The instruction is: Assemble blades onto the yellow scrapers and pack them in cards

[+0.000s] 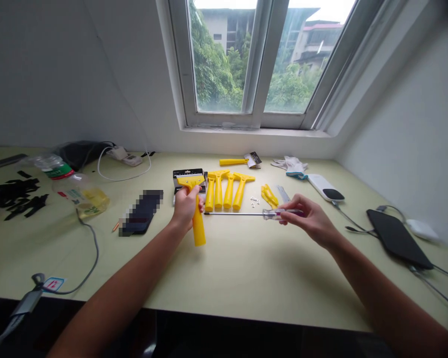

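My left hand point(186, 206) is wrapped round the handle of a yellow scraper point(198, 228), whose wide head with a metal blade edge points away from me. Between the fingers of my right hand point(306, 216) is the clear handle of a screwdriver point(239, 214). Its long shaft lies level and points left, with the dark tip close to the scraper's handle; whether they touch I cannot tell. Beyond the shaft, several yellow scraper handles point(229, 191) lie side by side. Small screws or nuts point(254, 200), yellow plastic pieces point(269, 196) and grey blade-like pieces point(282, 194) lie near my right hand.
Black packaging point(188, 173) sits behind my left hand. A phone point(144, 214), a bottle point(78, 191) and black strips point(17, 196) are on the left. Another scraper point(233, 162) and gloves point(291, 166) lie at the back. On the right are a white power bank point(324, 187), a black phone point(399, 238) and cables.
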`<action>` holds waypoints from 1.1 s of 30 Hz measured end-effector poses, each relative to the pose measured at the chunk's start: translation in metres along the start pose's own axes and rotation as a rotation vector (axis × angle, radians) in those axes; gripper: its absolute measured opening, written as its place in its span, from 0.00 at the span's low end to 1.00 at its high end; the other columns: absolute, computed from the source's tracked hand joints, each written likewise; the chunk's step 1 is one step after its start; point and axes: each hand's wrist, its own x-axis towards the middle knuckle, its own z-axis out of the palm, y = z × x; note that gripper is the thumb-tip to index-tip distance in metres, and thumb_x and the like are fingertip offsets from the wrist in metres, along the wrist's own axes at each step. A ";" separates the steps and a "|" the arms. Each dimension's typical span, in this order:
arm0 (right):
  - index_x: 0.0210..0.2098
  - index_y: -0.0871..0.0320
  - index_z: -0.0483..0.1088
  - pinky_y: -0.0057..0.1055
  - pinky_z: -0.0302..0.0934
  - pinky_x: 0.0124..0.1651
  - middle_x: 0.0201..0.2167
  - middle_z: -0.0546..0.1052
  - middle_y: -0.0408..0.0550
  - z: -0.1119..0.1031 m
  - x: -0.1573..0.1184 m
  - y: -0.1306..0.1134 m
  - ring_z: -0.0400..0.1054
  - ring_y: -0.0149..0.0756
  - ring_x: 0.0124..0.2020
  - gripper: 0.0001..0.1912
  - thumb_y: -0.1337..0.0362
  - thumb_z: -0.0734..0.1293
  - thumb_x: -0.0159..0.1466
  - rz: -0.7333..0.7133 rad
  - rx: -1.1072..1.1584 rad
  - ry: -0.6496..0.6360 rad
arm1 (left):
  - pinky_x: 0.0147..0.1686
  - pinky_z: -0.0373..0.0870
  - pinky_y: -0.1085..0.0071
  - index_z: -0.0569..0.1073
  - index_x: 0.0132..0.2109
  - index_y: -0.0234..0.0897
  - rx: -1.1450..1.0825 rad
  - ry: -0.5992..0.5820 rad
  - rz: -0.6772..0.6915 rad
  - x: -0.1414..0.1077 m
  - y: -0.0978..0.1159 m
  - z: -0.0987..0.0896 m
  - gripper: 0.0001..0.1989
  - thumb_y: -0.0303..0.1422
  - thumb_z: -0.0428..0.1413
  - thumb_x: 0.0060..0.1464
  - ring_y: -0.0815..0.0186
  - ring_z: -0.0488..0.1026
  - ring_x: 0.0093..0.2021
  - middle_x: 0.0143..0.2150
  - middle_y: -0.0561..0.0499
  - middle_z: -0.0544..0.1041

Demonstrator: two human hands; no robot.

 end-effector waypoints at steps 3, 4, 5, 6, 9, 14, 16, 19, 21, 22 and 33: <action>0.33 0.57 0.67 0.38 0.70 0.41 0.39 0.78 0.52 -0.005 -0.012 0.018 0.75 0.41 0.38 0.14 0.55 0.73 0.57 0.037 -0.111 -0.070 | 0.15 0.59 0.77 0.67 0.36 0.35 -0.057 -0.083 -0.042 -0.001 -0.001 -0.002 0.08 0.34 0.56 0.50 0.72 0.61 0.16 0.18 0.57 0.62; 0.32 0.57 0.67 0.39 0.69 0.42 0.40 0.78 0.52 -0.005 -0.014 0.021 0.74 0.42 0.40 0.14 0.55 0.72 0.58 0.030 -0.166 -0.097 | 0.16 0.60 0.77 0.67 0.37 0.34 -0.086 -0.118 -0.067 -0.001 -0.002 -0.003 0.08 0.34 0.55 0.50 0.72 0.61 0.16 0.18 0.56 0.63; 0.32 0.56 0.67 0.39 0.69 0.43 0.41 0.78 0.52 -0.005 -0.015 0.023 0.74 0.43 0.41 0.14 0.54 0.72 0.58 0.019 -0.230 -0.127 | 0.16 0.59 0.76 0.68 0.37 0.33 -0.115 -0.153 -0.094 -0.001 -0.002 -0.003 0.09 0.34 0.54 0.51 0.72 0.61 0.16 0.18 0.56 0.63; 0.32 0.56 0.67 0.40 0.68 0.44 0.41 0.77 0.51 -0.004 -0.016 0.025 0.73 0.43 0.42 0.14 0.53 0.71 0.59 0.002 -0.302 -0.158 | 0.16 0.59 0.77 0.68 0.37 0.33 -0.138 -0.190 -0.122 -0.001 -0.002 -0.003 0.09 0.35 0.53 0.51 0.72 0.61 0.16 0.18 0.55 0.63; 0.36 0.55 0.69 0.40 0.66 0.44 0.40 0.76 0.50 0.000 -0.015 0.025 0.71 0.41 0.40 0.13 0.52 0.68 0.61 -0.050 -0.495 -0.262 | 0.16 0.58 0.77 0.69 0.36 0.32 -0.168 -0.274 -0.173 -0.003 -0.004 -0.003 0.09 0.35 0.53 0.52 0.73 0.60 0.16 0.20 0.54 0.64; 0.41 0.53 0.70 0.38 0.64 0.47 0.43 0.75 0.48 0.002 -0.009 0.018 0.70 0.41 0.43 0.12 0.53 0.65 0.64 -0.119 -0.573 -0.342 | 0.15 0.58 0.77 0.68 0.34 0.33 -0.190 -0.351 -0.180 -0.009 -0.005 0.000 0.07 0.34 0.55 0.52 0.75 0.61 0.17 0.25 0.53 0.66; 0.41 0.52 0.70 0.38 0.63 0.48 0.44 0.76 0.48 -0.004 -0.003 0.015 0.70 0.41 0.44 0.12 0.53 0.63 0.65 -0.121 -0.592 -0.295 | 0.16 0.58 0.77 0.68 0.34 0.33 -0.197 -0.375 -0.205 -0.010 -0.005 0.000 0.08 0.35 0.54 0.52 0.74 0.60 0.17 0.25 0.53 0.66; 0.39 0.54 0.72 0.37 0.64 0.44 0.41 0.77 0.48 -0.017 0.014 0.011 0.71 0.40 0.41 0.13 0.53 0.61 0.66 -0.102 -0.661 -0.174 | 0.16 0.58 0.76 0.70 0.35 0.32 -0.226 -0.431 -0.250 -0.012 -0.005 0.001 0.12 0.38 0.51 0.54 0.73 0.60 0.18 0.24 0.52 0.66; 0.38 0.55 0.73 0.36 0.64 0.41 0.39 0.78 0.48 -0.026 0.033 0.010 0.71 0.39 0.37 0.14 0.53 0.61 0.65 -0.083 -0.714 -0.101 | 0.16 0.60 0.74 0.71 0.38 0.31 -0.267 -0.452 -0.241 -0.012 -0.004 0.002 0.15 0.39 0.48 0.54 0.71 0.62 0.18 0.26 0.49 0.69; 0.37 0.55 0.73 0.35 0.64 0.40 0.38 0.79 0.48 -0.029 0.046 0.009 0.72 0.39 0.36 0.14 0.54 0.61 0.65 -0.064 -0.740 -0.077 | 0.17 0.60 0.73 0.71 0.39 0.31 -0.287 -0.446 -0.229 -0.013 -0.003 0.002 0.15 0.39 0.47 0.54 0.70 0.64 0.19 0.28 0.48 0.71; 0.40 0.64 0.76 0.38 0.63 0.46 0.42 0.79 0.61 0.014 0.204 0.017 0.73 0.50 0.45 0.14 0.60 0.65 0.61 0.138 -0.786 0.168 | 0.20 0.65 0.73 0.61 0.42 0.41 -0.245 -0.242 -0.119 -0.022 -0.005 0.009 0.19 0.38 0.62 0.50 0.71 0.70 0.23 0.39 0.51 0.74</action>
